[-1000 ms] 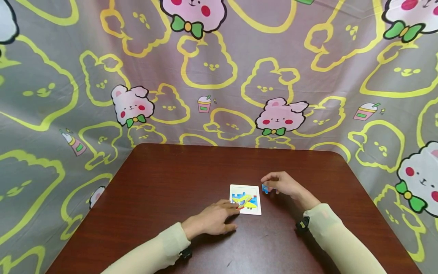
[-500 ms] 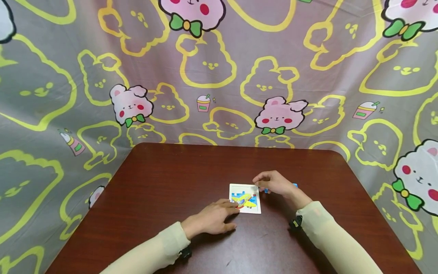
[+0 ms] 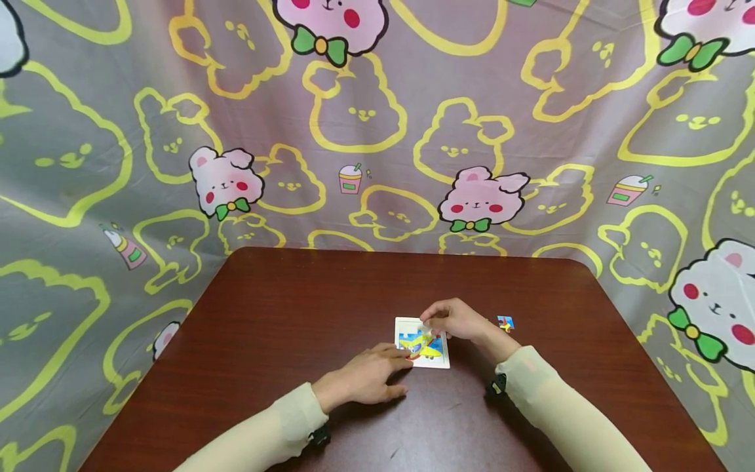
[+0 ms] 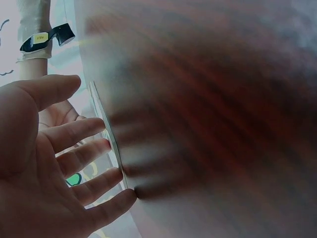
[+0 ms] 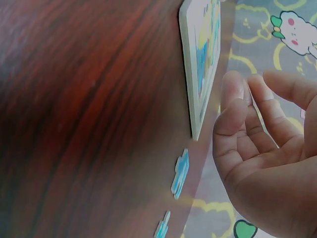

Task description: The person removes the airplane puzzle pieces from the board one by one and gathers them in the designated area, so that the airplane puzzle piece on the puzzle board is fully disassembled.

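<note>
A small square puzzle board with a white border and a yellow airplane picture lies on the table. My left hand rests palm down at its left side, fingers straight and fingertips at the board's edge. Over the board's upper right part is my right hand, thumb and index finger pinched together on a puzzle piece that is almost wholly hidden by the fingers. In the right wrist view, a blue loose piece lies on the table near the board, below this hand.
Another loose blue piece with red and yellow marks lies right of the board, beyond the right wrist. The brown table ends at a hanging cartoon-print cloth at the back and sides.
My right hand has moved left, from beside the loose pieces to over the board. The loose piece on the right has come into view. The left hand has stayed in place.
</note>
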